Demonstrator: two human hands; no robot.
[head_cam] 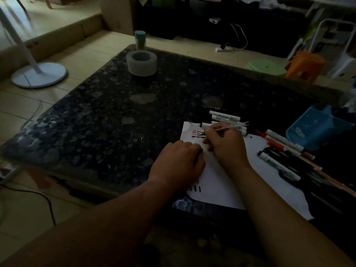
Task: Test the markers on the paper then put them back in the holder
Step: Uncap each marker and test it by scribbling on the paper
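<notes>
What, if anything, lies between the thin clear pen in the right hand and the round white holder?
Nothing visible: only dark speckled tabletop separates the thin clear pen in the right hand from the round white holder.

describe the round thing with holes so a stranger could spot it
Start at the dark speckled table and look to its far corner, away from the paper. The round holder there is squat, pale and translucent with a dark grid of holes on top, unlike the narrow teal-capped tube behind it.
</notes>
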